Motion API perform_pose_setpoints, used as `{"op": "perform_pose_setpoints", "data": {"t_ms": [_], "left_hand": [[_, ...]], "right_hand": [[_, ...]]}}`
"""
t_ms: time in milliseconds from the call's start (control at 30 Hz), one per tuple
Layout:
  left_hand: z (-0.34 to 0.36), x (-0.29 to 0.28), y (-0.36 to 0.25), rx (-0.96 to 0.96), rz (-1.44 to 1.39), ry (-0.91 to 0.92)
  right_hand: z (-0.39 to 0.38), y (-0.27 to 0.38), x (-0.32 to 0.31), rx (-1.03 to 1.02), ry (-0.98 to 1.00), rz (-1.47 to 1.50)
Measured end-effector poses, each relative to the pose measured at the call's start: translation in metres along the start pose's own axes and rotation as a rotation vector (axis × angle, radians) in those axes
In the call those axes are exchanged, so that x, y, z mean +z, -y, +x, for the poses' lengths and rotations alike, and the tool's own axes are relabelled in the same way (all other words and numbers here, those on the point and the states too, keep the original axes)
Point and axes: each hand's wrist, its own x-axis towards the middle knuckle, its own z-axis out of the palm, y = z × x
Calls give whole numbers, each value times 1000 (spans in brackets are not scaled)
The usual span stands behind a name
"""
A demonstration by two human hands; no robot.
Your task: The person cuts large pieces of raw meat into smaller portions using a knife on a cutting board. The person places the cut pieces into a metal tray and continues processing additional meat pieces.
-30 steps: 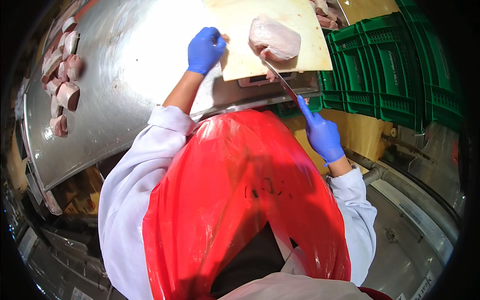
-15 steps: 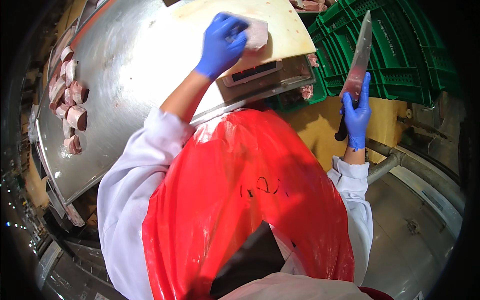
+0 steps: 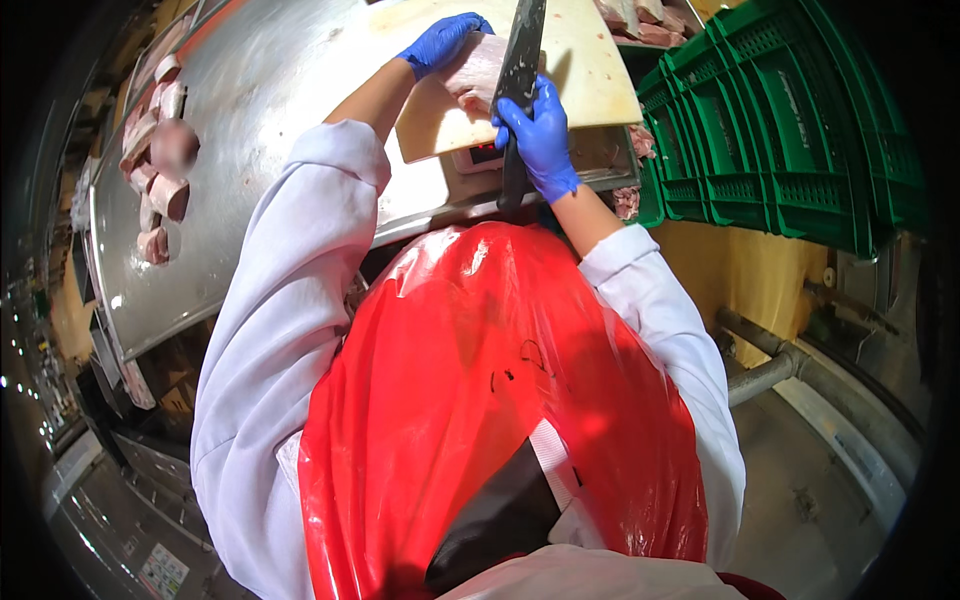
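From my station I see the hands apart. My left hand (image 3: pixel 443 45) is bent against the far left edge of a pale piece of meat (image 3: pixel 472 75) on the cutting board (image 3: pixel 595 90); how firmly it grips I can't tell. My right hand (image 3: pixel 543 140) is wrapped around the handle of a knife (image 3: pixel 522 60), whose blade hides the meat's right side. Pink scraps (image 3: pixel 627 203) show beside green crates (image 3: pixel 800 120) at right; cut chunks (image 3: pixel 170 195) lie on the counter (image 3: pixel 245 190), left.
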Motion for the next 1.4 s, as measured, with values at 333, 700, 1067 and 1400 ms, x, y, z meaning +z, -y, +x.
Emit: {"op": "perform_pose_setpoints", "data": {"t_ms": [333, 700, 1067, 1400], "left_hand": [[-161, -4, -115, -253, -140, -306], [-174, -22, -99, -226, -145, -798], [-143, -7, -101, -132, -17, -744], [-128, 20, -107, -50, 420, -464]], "right_hand": [[115, 38, -40, -98, 137, -828], [-27, 20, 49, -223, 274, -1598], [-154, 64, -3, 53, 401, -1665], [-66, 32, 60, -237, -31, -1389]]}}
